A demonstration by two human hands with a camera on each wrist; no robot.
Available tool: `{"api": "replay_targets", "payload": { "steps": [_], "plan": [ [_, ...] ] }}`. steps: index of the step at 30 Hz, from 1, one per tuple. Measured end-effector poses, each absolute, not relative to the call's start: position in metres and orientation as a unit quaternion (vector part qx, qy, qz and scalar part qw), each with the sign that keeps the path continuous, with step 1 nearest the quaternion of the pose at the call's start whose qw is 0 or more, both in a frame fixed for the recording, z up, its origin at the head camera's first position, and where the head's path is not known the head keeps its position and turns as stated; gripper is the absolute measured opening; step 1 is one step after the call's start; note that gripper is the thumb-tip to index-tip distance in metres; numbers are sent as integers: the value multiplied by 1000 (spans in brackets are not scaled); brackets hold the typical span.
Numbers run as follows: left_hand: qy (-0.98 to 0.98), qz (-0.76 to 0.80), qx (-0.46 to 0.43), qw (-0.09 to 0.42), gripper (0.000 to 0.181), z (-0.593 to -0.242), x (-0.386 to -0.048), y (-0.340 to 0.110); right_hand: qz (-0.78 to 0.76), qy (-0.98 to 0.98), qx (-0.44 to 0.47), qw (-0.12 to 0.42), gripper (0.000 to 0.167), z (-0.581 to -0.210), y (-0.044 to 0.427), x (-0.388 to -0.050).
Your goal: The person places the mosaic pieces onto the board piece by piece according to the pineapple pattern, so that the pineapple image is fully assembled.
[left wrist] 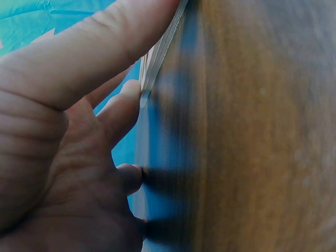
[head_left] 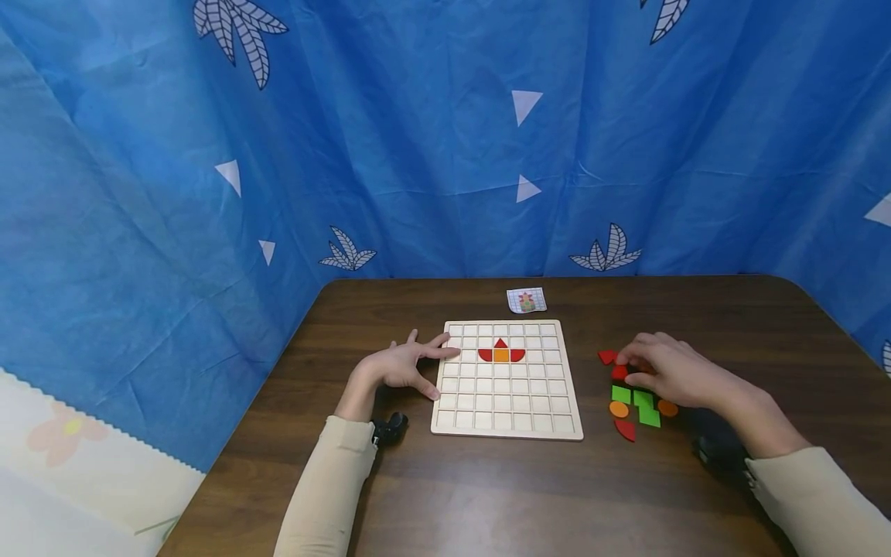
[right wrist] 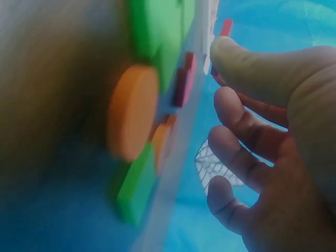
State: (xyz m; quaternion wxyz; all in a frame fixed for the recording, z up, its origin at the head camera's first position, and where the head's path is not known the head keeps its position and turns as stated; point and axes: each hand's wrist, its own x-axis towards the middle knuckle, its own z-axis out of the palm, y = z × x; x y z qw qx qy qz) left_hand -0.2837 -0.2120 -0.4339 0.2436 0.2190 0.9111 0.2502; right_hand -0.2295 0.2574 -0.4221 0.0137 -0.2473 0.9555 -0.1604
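Observation:
A pale wooden grid board (head_left: 506, 398) lies on the table, with a red triangle (head_left: 500, 343) above an orange square (head_left: 500, 355) and a red quarter-round piece on each side of the square. My left hand (head_left: 400, 365) has its fingers spread at the board's left edge; in the left wrist view, the thumb of this hand (left wrist: 68, 131) overlaps the board's edge (left wrist: 160, 52). My right hand (head_left: 671, 373) is over the loose pieces, and in the right wrist view the thumb and index finger of this hand (right wrist: 278, 126) pinch a red piece (right wrist: 227, 27).
Right of the board lie several green pieces (head_left: 650, 416), orange rounds (head_left: 619, 410) and red pieces, including a quarter-round (head_left: 625, 430). A small printed card (head_left: 527, 300) rests behind the board. A blue curtain (head_left: 445, 155) hangs behind the table (head_left: 487, 495).

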Motion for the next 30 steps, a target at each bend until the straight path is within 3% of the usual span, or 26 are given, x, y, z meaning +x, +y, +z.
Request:
{"api": "replay_targets", "payload": {
  "steps": [17, 30],
  "plan": [
    [911, 249, 222, 243, 87, -432, -283, -212, -167, 954, -250, -10, 20, -410, 193, -239],
    [910, 255, 216, 246, 86, -433, -284, -212, -166, 952, -258, 9, 23, -411, 133, -248]
  ]
}}
